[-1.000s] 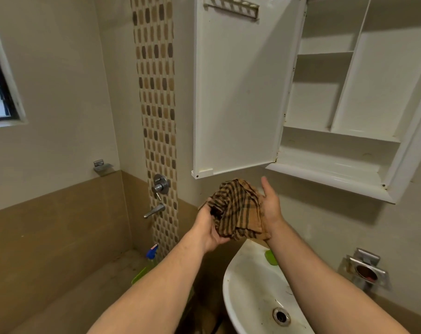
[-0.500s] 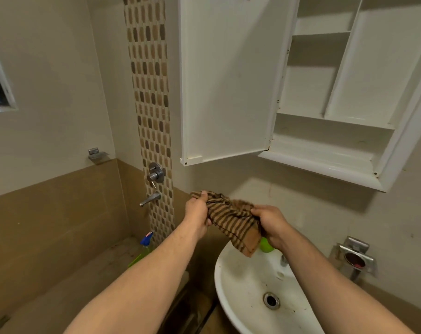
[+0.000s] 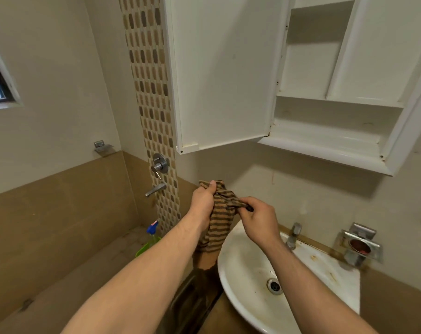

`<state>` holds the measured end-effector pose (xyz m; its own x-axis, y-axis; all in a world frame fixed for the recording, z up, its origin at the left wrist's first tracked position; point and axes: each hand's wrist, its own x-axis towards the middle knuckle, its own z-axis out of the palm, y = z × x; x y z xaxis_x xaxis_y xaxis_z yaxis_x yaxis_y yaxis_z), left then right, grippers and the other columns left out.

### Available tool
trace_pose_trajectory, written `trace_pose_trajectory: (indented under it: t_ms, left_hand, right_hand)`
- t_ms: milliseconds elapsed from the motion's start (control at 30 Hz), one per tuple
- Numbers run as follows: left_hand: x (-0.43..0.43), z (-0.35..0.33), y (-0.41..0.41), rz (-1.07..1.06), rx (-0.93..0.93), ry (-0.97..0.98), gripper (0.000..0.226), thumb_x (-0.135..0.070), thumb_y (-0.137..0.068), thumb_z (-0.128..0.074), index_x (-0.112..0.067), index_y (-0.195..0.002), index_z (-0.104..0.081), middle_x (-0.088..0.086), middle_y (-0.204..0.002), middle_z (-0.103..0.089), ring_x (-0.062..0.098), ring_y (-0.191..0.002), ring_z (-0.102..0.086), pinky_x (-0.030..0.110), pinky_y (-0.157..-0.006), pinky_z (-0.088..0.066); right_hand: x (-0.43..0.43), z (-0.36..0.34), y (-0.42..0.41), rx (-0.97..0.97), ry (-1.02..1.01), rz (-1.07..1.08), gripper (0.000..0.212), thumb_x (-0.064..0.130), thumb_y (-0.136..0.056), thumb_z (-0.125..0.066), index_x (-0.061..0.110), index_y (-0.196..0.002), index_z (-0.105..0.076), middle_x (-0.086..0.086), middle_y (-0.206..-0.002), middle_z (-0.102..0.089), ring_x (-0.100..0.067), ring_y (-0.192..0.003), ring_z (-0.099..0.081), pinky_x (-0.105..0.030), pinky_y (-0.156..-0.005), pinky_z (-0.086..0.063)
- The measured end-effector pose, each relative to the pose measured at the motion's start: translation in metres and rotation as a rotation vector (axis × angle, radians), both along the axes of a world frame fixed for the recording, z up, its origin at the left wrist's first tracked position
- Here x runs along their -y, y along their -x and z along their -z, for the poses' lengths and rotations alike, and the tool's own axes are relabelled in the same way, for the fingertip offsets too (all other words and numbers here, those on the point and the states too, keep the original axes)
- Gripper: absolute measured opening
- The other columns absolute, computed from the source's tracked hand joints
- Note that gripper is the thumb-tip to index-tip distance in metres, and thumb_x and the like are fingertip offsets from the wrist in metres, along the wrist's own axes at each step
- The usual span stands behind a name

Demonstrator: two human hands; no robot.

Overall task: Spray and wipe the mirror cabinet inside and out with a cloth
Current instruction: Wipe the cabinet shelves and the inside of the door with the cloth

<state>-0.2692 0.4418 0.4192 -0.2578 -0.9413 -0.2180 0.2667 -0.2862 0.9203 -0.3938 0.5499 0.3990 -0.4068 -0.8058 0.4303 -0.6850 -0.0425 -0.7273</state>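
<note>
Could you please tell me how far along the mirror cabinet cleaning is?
Done: the cabinet door stands open, the shelves bare. In hand: the left hand and right hand both grip the striped cloth below the cabinet, not touching it. Left: the spray bottle sits apart, ungripped, and dark marks at the lower hinge corner suggest wiping is unfinished; the mirror side is hidden.

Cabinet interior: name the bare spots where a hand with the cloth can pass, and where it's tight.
The wide bottom shelf, between the front lip and the shelf above, is bare. So is the tall bay between divider and right frame. Tighter: the narrow bay beside the door hinge.
</note>
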Motion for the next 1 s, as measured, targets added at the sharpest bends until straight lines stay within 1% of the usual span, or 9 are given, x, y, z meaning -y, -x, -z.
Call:
trace_pose_trajectory:
  t_ms: [133,233,333,467,533,633,767,867,1000]
  left_hand:
    - [0.003,0.005,-0.012,-0.082,0.061,0.01,0.029,-0.034,-0.105,-0.055,-0.008,-0.109,-0.068,0.015,-0.105,-0.076,0.031,-0.096,-0.074,0.047,-0.093,-0.059]
    - [-0.003,0.007,-0.017,-0.087,0.146,0.043,0.033,-0.037,-0.105,-0.055,-0.008,-0.113,-0.068,0.012,-0.104,-0.077,0.029,-0.098,-0.074,0.047,-0.096,-0.058]
    - [-0.006,-0.007,-0.023,-0.053,0.124,0.071,0.034,-0.035,-0.104,-0.057,-0.006,-0.118,-0.067,0.013,-0.105,-0.077,0.03,-0.097,-0.075,0.048,-0.094,-0.059]
    - [-0.001,-0.038,-0.042,0.141,-0.091,0.162,0.054,-0.046,-0.095,-0.065,0.002,-0.122,-0.066,0.022,-0.118,-0.072,0.035,-0.106,-0.072,0.045,-0.092,-0.059]
    - [-0.011,-0.013,-0.057,0.329,-0.093,0.075,0.061,-0.053,-0.093,-0.062,0.001,-0.121,-0.068,0.02,-0.118,-0.073,0.032,-0.106,-0.073,0.039,-0.083,-0.062]
    - [-0.033,0.054,-0.075,0.533,0.159,-0.08,0.038,-0.026,-0.093,-0.073,0.0,-0.12,-0.069,0.02,-0.115,-0.074,0.032,-0.107,-0.072,0.042,-0.092,-0.059]
    - [-0.025,0.09,-0.09,0.452,0.328,-0.073,0.02,0.01,-0.087,-0.071,0.005,-0.106,-0.071,0.024,-0.105,-0.075,0.036,-0.099,-0.073,0.048,-0.095,-0.057]
    - [-0.012,0.086,-0.103,0.482,0.258,-0.114,0.029,0.018,-0.087,-0.063,0.007,-0.113,-0.07,0.025,-0.11,-0.074,0.036,-0.102,-0.073,0.042,-0.082,-0.062]
    - [0.002,0.067,-0.109,0.565,0.414,0.006,0.035,0.019,-0.087,-0.062,0.007,-0.119,-0.067,0.024,-0.115,-0.073,0.037,-0.111,-0.07,0.048,-0.098,-0.056]
  right_hand:
    - [-0.007,0.009,0.013,0.026,-0.029,-0.043,0.022,0.02,-0.1,-0.063,0.029,-0.112,-0.079,0.028,-0.093,-0.07,0.013,-0.091,-0.061,-0.014,-0.08,-0.05]
    - [-0.007,0.007,0.011,0.08,-0.008,-0.092,0.023,0.018,-0.1,-0.062,0.028,-0.111,-0.078,0.023,-0.098,-0.073,0.003,-0.096,-0.066,-0.02,-0.084,-0.051]
    - [-0.006,-0.001,0.002,0.34,0.015,-0.146,0.024,0.015,-0.101,-0.062,0.031,-0.107,-0.078,0.016,-0.098,-0.076,-0.008,-0.099,-0.071,-0.029,-0.087,-0.059]
    - [0.005,-0.01,0.002,0.504,0.127,-0.12,0.024,0.03,-0.1,-0.065,0.032,-0.124,-0.07,0.017,-0.115,-0.072,-0.002,-0.106,-0.067,-0.024,-0.087,-0.058]
    - [0.01,0.002,-0.007,0.694,-0.037,-0.042,0.03,0.039,-0.098,-0.067,0.025,-0.124,-0.066,0.009,-0.116,-0.069,-0.009,-0.101,-0.066,-0.029,-0.084,-0.057]
    - [0.012,0.048,-0.033,0.909,-0.299,-0.03,0.012,0.024,-0.101,-0.065,0.014,-0.094,-0.068,-0.009,-0.089,-0.07,-0.017,-0.068,-0.065,-0.03,-0.059,-0.056]
    - [0.013,0.082,-0.049,0.988,-0.317,0.092,0.015,0.018,-0.103,-0.06,0.009,-0.098,-0.071,-0.006,-0.086,-0.069,-0.013,-0.064,-0.067,-0.025,-0.054,-0.054]
    - [0.013,0.087,-0.05,0.963,-0.216,0.222,0.011,0.014,-0.102,-0.058,0.012,-0.099,-0.069,-0.008,-0.093,-0.07,-0.019,-0.075,-0.069,-0.031,-0.062,-0.058]
    - [0.004,0.093,-0.06,0.521,-0.156,0.244,0.031,0.003,-0.092,-0.063,0.025,-0.113,-0.064,0.005,-0.117,-0.067,-0.016,-0.104,-0.064,-0.029,-0.089,-0.053]
